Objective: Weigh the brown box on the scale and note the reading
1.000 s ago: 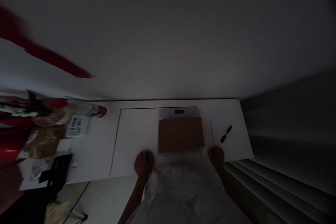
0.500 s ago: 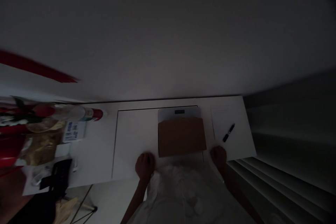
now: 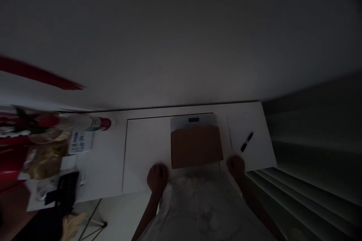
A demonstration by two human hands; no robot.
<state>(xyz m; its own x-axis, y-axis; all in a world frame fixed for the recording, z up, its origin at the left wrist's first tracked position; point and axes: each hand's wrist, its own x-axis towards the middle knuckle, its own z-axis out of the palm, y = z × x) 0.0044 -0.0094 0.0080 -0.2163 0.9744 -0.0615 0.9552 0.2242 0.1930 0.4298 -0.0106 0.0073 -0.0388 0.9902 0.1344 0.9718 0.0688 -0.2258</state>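
A brown cardboard box sits on a flat silver-grey device with a small dark display, most likely a kitchen scale, whose far part shows beyond the box. My left hand rests curled into a fist on the table edge, left of the box's near corner and apart from it. My right hand is likewise closed at the edge, right of the box and just below a white sheet of paper. Across that sheet lies a black pen. No object shows in either fist, though the light is dim.
The white table runs along a wall. At its left are a bottle with a red end, a blue-and-white packet, a brown bag and a black object. Corrugated panels stand at the right.
The view has shifted very slightly. Both fists, the box and the pen stay in place on the table.
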